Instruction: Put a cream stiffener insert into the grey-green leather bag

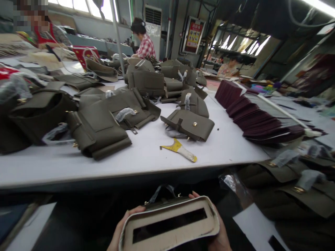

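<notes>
At the lower middle I hold an olive-green handbag (167, 239) by its two ends. Its beige underside or inner face is turned toward me, with a long dark rectangular slot and a pale raw rim. My left hand (122, 225) wraps the left end, thumb along the upper edge. Around the right end closes my right hand (221, 232), fingertips showing over the top edge. Behind the rim stands the bag's handle (164, 188), wrapped in clear plastic, with small gold fittings. The lower part of the bag is cut off by the picture's edge.
Olive bags (102, 129) lie in heaps on the white table (146, 157). A yellow-and-white hand tool (187, 153) rests near its front edge. Dark maroon pieces (251, 115) are stacked at right. More bags (295, 181) stand lower right. Several people work behind, one in a checked shirt (147, 47).
</notes>
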The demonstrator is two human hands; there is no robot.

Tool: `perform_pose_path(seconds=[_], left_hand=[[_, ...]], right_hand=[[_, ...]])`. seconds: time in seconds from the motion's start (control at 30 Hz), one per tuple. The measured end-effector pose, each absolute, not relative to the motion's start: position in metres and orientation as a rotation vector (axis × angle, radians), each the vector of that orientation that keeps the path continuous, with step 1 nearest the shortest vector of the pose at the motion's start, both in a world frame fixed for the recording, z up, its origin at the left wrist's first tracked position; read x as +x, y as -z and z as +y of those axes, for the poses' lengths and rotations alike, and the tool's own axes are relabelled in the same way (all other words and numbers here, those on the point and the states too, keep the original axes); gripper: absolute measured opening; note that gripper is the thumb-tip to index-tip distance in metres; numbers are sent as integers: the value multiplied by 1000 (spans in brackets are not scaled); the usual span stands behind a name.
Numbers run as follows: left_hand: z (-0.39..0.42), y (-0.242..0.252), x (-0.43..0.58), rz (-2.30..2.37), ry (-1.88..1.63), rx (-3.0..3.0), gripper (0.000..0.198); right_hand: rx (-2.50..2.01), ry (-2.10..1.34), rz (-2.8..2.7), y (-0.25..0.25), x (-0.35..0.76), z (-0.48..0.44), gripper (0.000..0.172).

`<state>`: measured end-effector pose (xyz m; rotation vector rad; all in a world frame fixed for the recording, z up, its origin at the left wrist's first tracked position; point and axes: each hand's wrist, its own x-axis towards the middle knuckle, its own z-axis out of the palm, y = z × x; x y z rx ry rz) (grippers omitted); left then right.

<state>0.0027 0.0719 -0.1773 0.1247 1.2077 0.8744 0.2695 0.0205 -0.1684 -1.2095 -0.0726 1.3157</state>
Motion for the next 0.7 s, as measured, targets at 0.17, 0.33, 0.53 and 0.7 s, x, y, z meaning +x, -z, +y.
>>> perform_pose_path(seconds=[0.17, 0.33, 0.53, 0.7], left_hand=[[61, 149, 22, 1035, -959, 146, 44], [62, 152, 20, 1004, -1021, 195, 42], [61, 149, 21, 1012, -1029, 230, 42], [61, 147, 20, 982, -1010, 238, 40]], right_hand=[[-1277, -1340, -6, 166, 270, 21, 55], [-1343, -1374, 35, 152, 267, 23, 53], [-1424, -1317, -61, 137, 258, 26, 47], [-1419, -1346, -55, 148, 268, 23, 53]])
